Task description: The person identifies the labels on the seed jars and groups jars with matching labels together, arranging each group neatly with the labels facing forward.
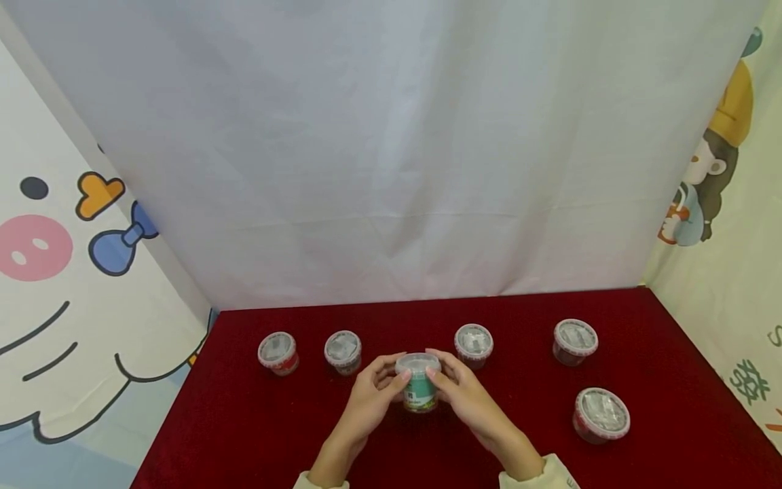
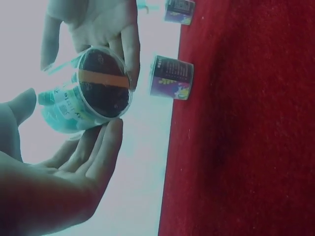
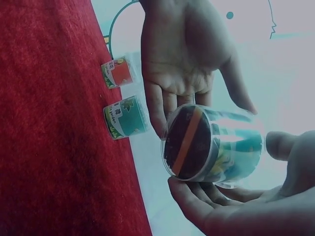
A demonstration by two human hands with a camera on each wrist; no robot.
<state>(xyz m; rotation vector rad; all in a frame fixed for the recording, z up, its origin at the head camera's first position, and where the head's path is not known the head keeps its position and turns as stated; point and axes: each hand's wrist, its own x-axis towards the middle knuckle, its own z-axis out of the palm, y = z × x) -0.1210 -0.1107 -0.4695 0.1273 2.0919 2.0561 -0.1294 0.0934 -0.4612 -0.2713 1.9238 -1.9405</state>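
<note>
Between my two hands is a clear plastic tub (image 1: 420, 392) with a green label and a translucent lid. My left hand (image 1: 365, 402) grips its left side, fingers behind and thumb at the front near the lid. On the opposite side my right hand (image 1: 472, 401) holds it the same way. The tub's underside (image 2: 104, 91) shows dark contents and an orange strip in the left wrist view, raised off the table. From the right wrist, the same tub (image 3: 211, 145) appears tilted, with fingertips along its bottom rim.
Similar lidded tubs stand on the dark red cloth (image 1: 244, 435): a red-labelled tub (image 1: 280, 354) and another tub (image 1: 343, 352) on the left, a tub (image 1: 474, 345) behind my right hand, and a tub (image 1: 575, 341) and a nearer tub (image 1: 601, 415) on the right. A white curtain (image 1: 391, 170) hangs behind.
</note>
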